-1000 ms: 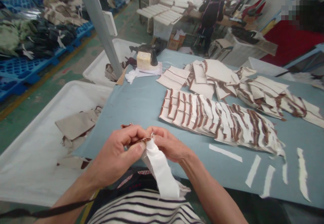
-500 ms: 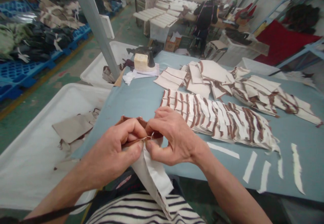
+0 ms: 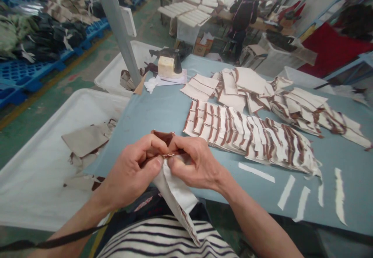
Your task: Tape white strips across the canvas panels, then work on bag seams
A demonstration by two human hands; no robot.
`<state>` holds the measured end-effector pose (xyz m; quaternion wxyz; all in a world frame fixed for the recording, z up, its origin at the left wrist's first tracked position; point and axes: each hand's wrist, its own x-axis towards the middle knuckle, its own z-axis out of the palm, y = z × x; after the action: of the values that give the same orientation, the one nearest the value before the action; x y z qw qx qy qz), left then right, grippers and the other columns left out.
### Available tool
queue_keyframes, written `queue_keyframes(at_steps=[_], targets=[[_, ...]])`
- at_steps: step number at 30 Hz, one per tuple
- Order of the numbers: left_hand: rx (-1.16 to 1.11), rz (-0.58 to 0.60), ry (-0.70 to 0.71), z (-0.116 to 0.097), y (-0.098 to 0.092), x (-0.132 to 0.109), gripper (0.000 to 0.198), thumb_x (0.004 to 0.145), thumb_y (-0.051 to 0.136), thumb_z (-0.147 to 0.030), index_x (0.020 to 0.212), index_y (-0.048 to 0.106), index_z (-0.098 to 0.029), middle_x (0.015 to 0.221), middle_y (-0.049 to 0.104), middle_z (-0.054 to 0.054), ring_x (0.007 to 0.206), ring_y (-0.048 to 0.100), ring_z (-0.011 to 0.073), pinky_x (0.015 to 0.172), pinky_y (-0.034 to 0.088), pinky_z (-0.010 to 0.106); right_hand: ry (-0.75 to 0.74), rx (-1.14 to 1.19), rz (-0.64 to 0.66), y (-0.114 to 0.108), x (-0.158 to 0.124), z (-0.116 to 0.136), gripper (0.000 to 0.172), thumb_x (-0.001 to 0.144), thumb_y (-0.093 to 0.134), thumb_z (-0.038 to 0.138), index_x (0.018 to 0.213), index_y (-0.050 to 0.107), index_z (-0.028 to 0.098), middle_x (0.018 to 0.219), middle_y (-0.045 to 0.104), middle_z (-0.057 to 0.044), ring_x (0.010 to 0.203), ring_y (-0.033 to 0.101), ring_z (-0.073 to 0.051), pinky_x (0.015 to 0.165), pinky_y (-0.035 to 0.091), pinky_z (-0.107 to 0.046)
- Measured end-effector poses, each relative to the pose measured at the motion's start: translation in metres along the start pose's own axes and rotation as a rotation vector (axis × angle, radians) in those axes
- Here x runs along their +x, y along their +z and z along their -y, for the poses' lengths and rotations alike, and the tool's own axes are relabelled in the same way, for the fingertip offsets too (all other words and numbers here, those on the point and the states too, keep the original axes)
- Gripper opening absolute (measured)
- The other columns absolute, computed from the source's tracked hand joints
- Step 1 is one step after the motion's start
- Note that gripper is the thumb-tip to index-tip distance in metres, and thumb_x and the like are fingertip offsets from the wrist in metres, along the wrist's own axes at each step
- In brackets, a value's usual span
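Observation:
Between my two hands is a cream fabric piece [image 3: 177,194] with brown edging, held close to my body at the table's near edge. My left hand [image 3: 140,164] pinches the brown-edged seam from the left, thumb below and fingers above. Right beside it, my right hand [image 3: 195,161] is closed on the same seam from the other side. The white part of the piece hangs down over my striped shirt, and a brown fold stands up behind my fingers. The fingertips hide the exact spot they grip.
On the blue table [image 3: 140,114] lies an overlapping row of cream and brown fabric pieces [image 3: 233,129]. Looser pieces [image 3: 250,81] are heaped behind. White strips [image 3: 256,172] lie at right. A white bin [image 3: 35,164] stands left, a post [image 3: 122,28] beyond. A person [image 3: 243,13] works farther back.
My fingertips have drawn closer together along the seam, and the small thread end that stuck up between them is no longer seen. The brown fold behind my hands now stands narrower. The view has shifted slightly.

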<state>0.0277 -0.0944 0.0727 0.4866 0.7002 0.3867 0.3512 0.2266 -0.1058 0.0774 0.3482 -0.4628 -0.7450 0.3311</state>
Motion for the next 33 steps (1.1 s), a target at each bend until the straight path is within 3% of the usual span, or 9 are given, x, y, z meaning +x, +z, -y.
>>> queue_keyframes(at_steps=[6,10,13,16,19,22,26,29,33], targets=[[0.119,-0.103,0.254,0.019,0.005,-0.011,0.016,0.092,0.061,-0.017,0.091,0.075,-0.023,0.075,0.078,0.000,0.060,0.065,0.0159,0.061,0.049,0.028,0.276,0.521,0.033,0.013,-0.008,0.001,0.011,0.071,0.057,0.033,0.074,0.057,0.023,0.064,0.047,0.007,0.059,0.039,-0.011,0.057,0.035,-0.024],[0.123,-0.097,0.398,0.021,0.007,-0.007,0.021,0.092,0.057,-0.010,0.092,0.073,-0.023,0.068,0.076,-0.001,0.057,0.065,0.0146,0.061,0.050,0.027,0.306,0.683,0.072,0.013,-0.006,0.001,0.016,0.069,0.060,0.037,0.075,0.059,0.022,0.065,0.047,0.007,0.059,0.038,-0.011,0.056,0.033,-0.024],[0.205,-0.086,0.476,0.024,0.008,-0.002,0.021,0.092,0.054,-0.009,0.089,0.070,-0.022,0.061,0.070,-0.003,0.050,0.058,0.0122,0.055,0.046,0.025,0.333,0.657,0.090,0.011,-0.003,-0.002,0.017,0.070,0.060,0.038,0.074,0.059,0.021,0.065,0.050,0.005,0.060,0.040,-0.011,0.055,0.033,-0.024],[0.308,-0.144,0.546,0.026,0.009,-0.001,0.021,0.093,0.052,-0.010,0.089,0.068,-0.022,0.066,0.074,-0.002,0.054,0.064,0.0127,0.057,0.050,0.024,0.348,0.568,0.104,0.008,-0.003,-0.001,0.014,0.070,0.056,0.035,0.073,0.058,0.022,0.064,0.048,0.006,0.059,0.039,-0.011,0.055,0.032,-0.024],[0.385,-0.171,0.499,0.021,0.004,-0.007,0.017,0.092,0.055,-0.010,0.094,0.067,-0.022,0.077,0.079,-0.002,0.059,0.069,0.0123,0.059,0.053,0.021,0.287,0.417,0.096,0.002,-0.009,0.005,0.009,0.070,0.054,0.028,0.075,0.058,0.022,0.064,0.046,0.008,0.058,0.037,-0.010,0.054,0.031,-0.023],[0.366,-0.009,0.387,0.010,-0.007,-0.011,0.016,0.093,0.056,-0.013,0.102,0.068,-0.021,0.081,0.078,-0.004,0.063,0.070,0.0117,0.060,0.053,0.019,0.201,0.234,0.057,-0.004,-0.016,0.012,0.005,0.072,0.054,0.024,0.076,0.057,0.022,0.063,0.049,0.008,0.056,0.038,-0.009,0.053,0.030,-0.022],[0.343,0.180,0.309,-0.002,-0.021,-0.007,0.019,0.105,0.053,-0.021,0.101,0.072,-0.022,0.083,0.077,-0.005,0.068,0.071,0.0122,0.065,0.051,0.020,0.111,0.115,0.015,-0.008,-0.021,0.017,0.002,0.076,0.055,0.024,0.076,0.056,0.022,0.061,0.048,0.008,0.053,0.037,-0.008,0.053,0.030,-0.022],[0.441,0.208,0.408,-0.002,-0.020,-0.001,0.027,0.111,0.051,-0.024,0.091,0.069,-0.022,0.075,0.075,-0.004,0.064,0.068,0.0133,0.062,0.048,0.023,0.031,0.099,-0.012,-0.007,-0.023,0.019,0.002,0.076,0.054,0.022,0.075,0.056,0.022,0.062,0.047,0.008,0.053,0.037,-0.008,0.054,0.031,-0.022],[0.546,0.075,0.654,0.010,-0.012,0.001,0.038,0.116,0.047,-0.029,0.082,0.063,-0.023,0.068,0.069,-0.001,0.059,0.062,0.0158,0.060,0.045,0.027,-0.006,0.192,-0.063,0.003,-0.028,0.015,0.004,0.077,0.055,0.021,0.073,0.054,0.022,0.061,0.045,0.008,0.054,0.036,-0.008,0.052,0.031,-0.021]])
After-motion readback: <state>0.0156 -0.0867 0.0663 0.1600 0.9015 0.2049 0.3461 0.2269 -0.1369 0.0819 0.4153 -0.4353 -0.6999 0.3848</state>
